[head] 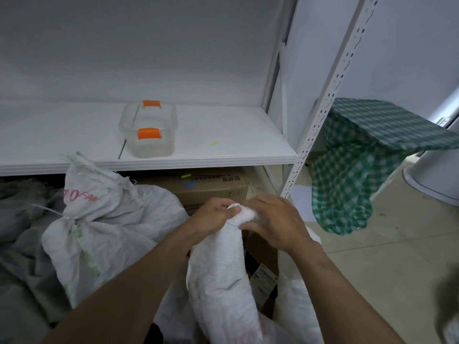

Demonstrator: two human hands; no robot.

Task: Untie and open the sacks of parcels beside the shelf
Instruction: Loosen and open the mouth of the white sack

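white woven sack (218,269) stands before the shelf (198,157), long axis upright, its twisted neck pointing up, your left hand (213,214) pinching the tip, your right hand (273,219) curled round it.

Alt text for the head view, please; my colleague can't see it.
Left hand and right hand grip the bunched neck of a white sack by a white shelf. A second sack, tied shut, stands left of it.

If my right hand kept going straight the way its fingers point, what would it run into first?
The twisted neck of the white woven sack, which the right hand now grips; just beyond it, probably the left hand.
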